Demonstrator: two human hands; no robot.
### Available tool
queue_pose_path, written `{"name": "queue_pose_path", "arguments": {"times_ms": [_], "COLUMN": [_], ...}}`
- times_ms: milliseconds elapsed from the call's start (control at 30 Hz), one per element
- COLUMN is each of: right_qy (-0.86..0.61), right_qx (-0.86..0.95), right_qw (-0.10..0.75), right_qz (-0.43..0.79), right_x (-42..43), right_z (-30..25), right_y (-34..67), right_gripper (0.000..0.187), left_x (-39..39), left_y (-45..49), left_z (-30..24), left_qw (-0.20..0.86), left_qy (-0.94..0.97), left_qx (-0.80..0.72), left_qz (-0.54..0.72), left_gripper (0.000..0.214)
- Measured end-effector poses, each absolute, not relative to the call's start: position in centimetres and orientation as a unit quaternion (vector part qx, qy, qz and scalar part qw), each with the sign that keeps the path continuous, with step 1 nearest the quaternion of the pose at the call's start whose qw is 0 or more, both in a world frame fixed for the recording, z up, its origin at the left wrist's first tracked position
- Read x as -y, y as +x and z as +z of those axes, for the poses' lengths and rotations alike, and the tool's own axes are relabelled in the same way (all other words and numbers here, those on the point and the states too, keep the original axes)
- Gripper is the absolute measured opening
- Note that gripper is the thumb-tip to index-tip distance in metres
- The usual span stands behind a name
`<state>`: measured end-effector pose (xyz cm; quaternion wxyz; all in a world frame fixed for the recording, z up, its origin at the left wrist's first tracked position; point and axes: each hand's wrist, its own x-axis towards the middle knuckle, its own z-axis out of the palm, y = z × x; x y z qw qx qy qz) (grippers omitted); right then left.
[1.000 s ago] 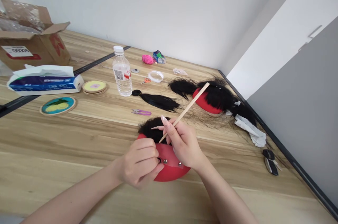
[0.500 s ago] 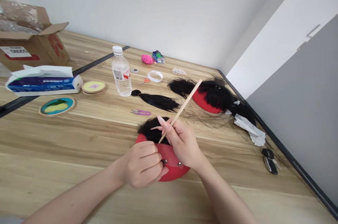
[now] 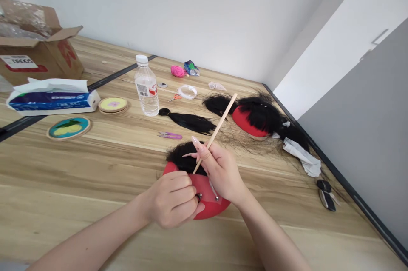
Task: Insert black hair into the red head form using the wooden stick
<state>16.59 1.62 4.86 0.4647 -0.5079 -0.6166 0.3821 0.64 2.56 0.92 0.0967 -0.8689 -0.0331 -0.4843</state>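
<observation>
A red dome form (image 3: pixel 207 205) partly covered with black hair (image 3: pixel 183 156) lies on the wooden table (image 3: pixel 79 169) in front of me. My left hand (image 3: pixel 172 198) is closed against the form's left side, fingers pinched near a small metal pin. A thin wooden stick (image 3: pixel 219 124) is gripped by my right hand (image 3: pixel 219 169); its lower tip meets the hair and its upper end points up and right. A second red form with black hair (image 3: pixel 255 118) sits further back on the right.
A loose black hair bundle (image 3: pixel 191 122), purple snips (image 3: pixel 170 135), a water bottle (image 3: pixel 146 86), round hoops (image 3: pixel 68 127), a tissue pack (image 3: pixel 52 98) and a cardboard box (image 3: pixel 35 45) lie to the left and behind. White cloth (image 3: pixel 301 156) lies near the table's right edge.
The stick's upper end has swung left and stands steeper. My right hand shifted slightly; my left hand stays pressed on the form.
</observation>
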Motion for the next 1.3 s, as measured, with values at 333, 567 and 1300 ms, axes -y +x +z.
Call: {"name": "queue_pose_path", "arguments": {"times_ms": [333,567,1300], "right_qy": [-0.465,-0.455,-0.423], "right_qx": [0.583,0.574,0.603], "right_qw": [0.508,0.494,0.502], "right_qz": [0.431,0.468,0.453], "right_x": [-1.5,-1.1,-0.8], "right_z": [5.1,5.8,5.4], "right_y": [16.4,16.9,16.6], "right_gripper": [0.047,0.049,0.05], "left_x": [-2.5,-2.3,-2.2], "left_y": [0.6,0.4,0.4], "left_z": [1.1,1.1,-0.2], "left_qw": [0.101,0.102,0.138], "left_qy": [-0.86,-0.871,-0.877], "left_qx": [0.015,-0.011,-0.047], "left_qz": [-0.5,-0.481,-0.457], "left_gripper": [0.031,0.029,0.034]}}
